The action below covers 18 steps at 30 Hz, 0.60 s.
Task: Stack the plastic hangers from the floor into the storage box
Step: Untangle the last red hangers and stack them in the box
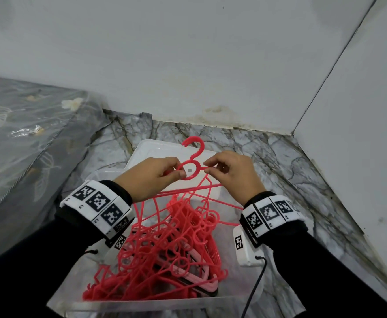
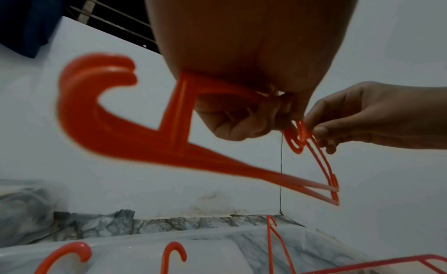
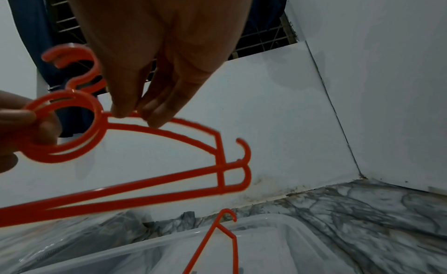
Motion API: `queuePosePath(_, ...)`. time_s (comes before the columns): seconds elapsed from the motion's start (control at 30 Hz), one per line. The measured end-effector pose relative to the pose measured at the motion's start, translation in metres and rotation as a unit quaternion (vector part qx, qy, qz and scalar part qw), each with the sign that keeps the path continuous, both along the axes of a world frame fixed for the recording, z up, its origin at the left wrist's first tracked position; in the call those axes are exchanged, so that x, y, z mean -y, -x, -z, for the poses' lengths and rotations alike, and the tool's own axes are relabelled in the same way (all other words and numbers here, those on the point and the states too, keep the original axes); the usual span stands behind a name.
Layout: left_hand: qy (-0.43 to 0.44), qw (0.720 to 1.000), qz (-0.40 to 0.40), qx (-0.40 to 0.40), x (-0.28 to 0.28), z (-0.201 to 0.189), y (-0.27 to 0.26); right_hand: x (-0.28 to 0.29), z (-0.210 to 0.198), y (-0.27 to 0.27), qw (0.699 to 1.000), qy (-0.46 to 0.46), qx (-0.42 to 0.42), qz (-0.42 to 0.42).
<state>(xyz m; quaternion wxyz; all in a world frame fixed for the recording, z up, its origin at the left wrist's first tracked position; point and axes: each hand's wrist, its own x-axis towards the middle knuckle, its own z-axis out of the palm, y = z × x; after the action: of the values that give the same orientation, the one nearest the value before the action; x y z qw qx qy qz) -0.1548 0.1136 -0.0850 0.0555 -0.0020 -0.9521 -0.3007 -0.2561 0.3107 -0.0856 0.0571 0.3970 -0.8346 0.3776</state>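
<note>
- The red hanger (image 1: 191, 167), or perhaps two pressed flat together going by the doubled ring and bars in the right wrist view, is held up in the air above the storage box (image 1: 139, 305), its hook pointing away from the person.
- The left hand (image 1: 150, 177) pinches the left side of the hanger's ring between thumb and curled fingers.
- The right hand (image 1: 231, 173) pinches the hanger's shoulder bar just right of the ring, its fingertips (image 3: 154, 121) closed on the thin plastic.
- Below the hands, the clear plastic storage box holds a tangled pile of hangers (image 1: 165, 255), mostly red with a few paler pink ones near the bottom right of the heap.
- A white lid (image 1: 146, 150) lies on the floor just beyond the box, partly under the raised hanger as the head camera sees it.
- Both wrists wear white bands (image 1: 97, 204) printed with black square marker patterns; no readable writing or brand shows on them or on the hangers.
- The floor (image 1: 268, 152) is grey-veined marble, meeting white walls (image 1: 188, 65) at a stained corner.
- A floral grey cover under clear plastic (image 1: 16, 125) lies to the left.
</note>
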Motion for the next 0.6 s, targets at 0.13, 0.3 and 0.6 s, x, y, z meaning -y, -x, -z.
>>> queuePosePath(0.13,0.128,0.99,-0.042,-0.033,0.007,0.001,0.0,-0.006,0.009,0.01,0.998,-0.054,0.001,0.015)
queuePosePath(0.3,0.212,0.968,-0.114,-0.076,0.012,0.0,-0.001,-0.021,0.042,0.01,0.921,-0.383,0.066,-0.026)
queuePosePath(0.6,0.13,0.972,-0.171,-0.098,0.012,-0.006,0.002,-0.003,0.073,-0.013,0.835,-0.549,-0.029,-0.029)
